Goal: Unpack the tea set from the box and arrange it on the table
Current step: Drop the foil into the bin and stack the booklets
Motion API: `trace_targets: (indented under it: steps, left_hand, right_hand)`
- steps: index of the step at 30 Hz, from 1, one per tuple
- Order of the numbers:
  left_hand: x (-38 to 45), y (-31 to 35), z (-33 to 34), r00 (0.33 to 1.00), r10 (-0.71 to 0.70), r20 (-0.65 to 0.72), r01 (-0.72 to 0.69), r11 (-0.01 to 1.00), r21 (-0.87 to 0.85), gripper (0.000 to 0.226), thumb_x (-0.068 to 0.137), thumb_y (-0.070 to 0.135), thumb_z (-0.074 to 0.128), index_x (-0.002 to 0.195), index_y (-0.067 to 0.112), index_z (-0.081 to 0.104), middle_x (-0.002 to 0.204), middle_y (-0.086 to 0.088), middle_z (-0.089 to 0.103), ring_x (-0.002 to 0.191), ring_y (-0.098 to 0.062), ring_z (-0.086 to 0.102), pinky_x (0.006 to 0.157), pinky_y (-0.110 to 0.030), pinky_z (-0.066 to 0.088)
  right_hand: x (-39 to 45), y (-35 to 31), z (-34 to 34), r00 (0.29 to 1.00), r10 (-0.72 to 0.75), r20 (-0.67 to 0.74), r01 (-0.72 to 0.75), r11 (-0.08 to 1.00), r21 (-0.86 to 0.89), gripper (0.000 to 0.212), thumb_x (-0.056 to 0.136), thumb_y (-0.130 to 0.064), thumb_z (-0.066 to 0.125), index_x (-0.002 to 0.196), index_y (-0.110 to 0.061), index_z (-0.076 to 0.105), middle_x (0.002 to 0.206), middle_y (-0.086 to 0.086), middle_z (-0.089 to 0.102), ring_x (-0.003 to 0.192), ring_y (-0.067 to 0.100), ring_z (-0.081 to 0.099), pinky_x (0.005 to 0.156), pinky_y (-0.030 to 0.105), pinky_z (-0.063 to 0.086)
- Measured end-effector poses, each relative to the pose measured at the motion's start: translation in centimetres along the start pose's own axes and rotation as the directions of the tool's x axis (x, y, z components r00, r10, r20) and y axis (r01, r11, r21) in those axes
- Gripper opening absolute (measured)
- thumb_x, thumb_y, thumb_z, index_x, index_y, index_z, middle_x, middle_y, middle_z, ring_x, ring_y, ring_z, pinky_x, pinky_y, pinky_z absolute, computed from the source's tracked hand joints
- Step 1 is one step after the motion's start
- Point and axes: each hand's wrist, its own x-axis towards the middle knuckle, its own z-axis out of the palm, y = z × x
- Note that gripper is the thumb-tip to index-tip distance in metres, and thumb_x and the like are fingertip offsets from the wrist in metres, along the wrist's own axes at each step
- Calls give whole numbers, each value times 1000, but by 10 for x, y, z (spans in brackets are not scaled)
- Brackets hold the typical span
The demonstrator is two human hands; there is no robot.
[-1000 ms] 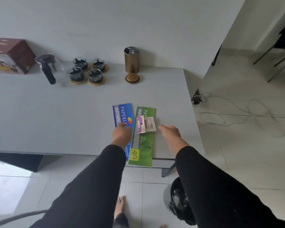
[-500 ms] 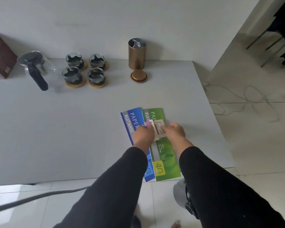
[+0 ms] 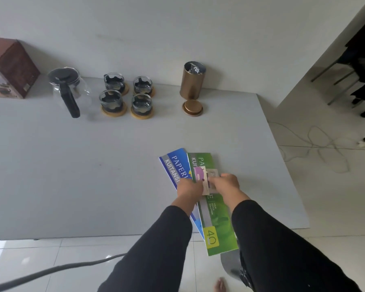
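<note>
At the far left of the grey table [image 3: 51, 165], against the wall, stands the brown cardboard box [image 3: 11, 68], its flaps hidden from this angle. Just right of it sits the clear glass teapot with a black lid and handle [image 3: 66, 89], then four small glass cups on round wooden coasters [image 3: 125, 95], set two by two and close together. Further right, well apart from the cups, an open bronze cylindrical tin [image 3: 192, 81] stands upright with its round bronze lid [image 3: 192, 107] lying flat just in front.

Near the front edge, a blue receipt booklet [image 3: 175, 167] and a green receipt booklet [image 3: 215, 218] lie side by side, both overhanging the table. The left hand [image 3: 190, 189] is closed over their seam and on a small pink-and-white card packet [image 3: 200, 175]; the right hand [image 3: 227, 183] pinches the packet's other side.

The tea set appears already laid out, so the risk lies here: a tug on the packet could drag the overhanging booklets off onto the floor, since little holds them down.
</note>
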Motion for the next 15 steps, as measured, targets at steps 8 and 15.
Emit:
trace_targets:
  steps: [8, 15]
  left_hand:
    - [-5, -7, -12, 950, -99, -296, 138, 984, 115, 49, 90, 42, 55, 128, 14, 44, 135, -9, 31, 127, -27, 33, 99, -35, 36]
    - [5, -6, -20, 970, -111, -217, 96, 992, -76, 49, 88, 26, 57, 130, 10, 38, 128, -16, 42, 116, -32, 50, 98, -35, 45]
  right_hand:
    - [-7, -27, 33, 989, -118, 87, 123, 991, -53, 20, 79, -23, 71, 95, -10, 71, 91, 8, 72, 86, 24, 68, 80, 31, 54]
    - [-6, -43, 46, 984, -155, 82, 167, 972, -166, 25, 77, -23, 73, 100, -13, 70, 100, 8, 71, 92, 25, 67, 80, 31, 53]
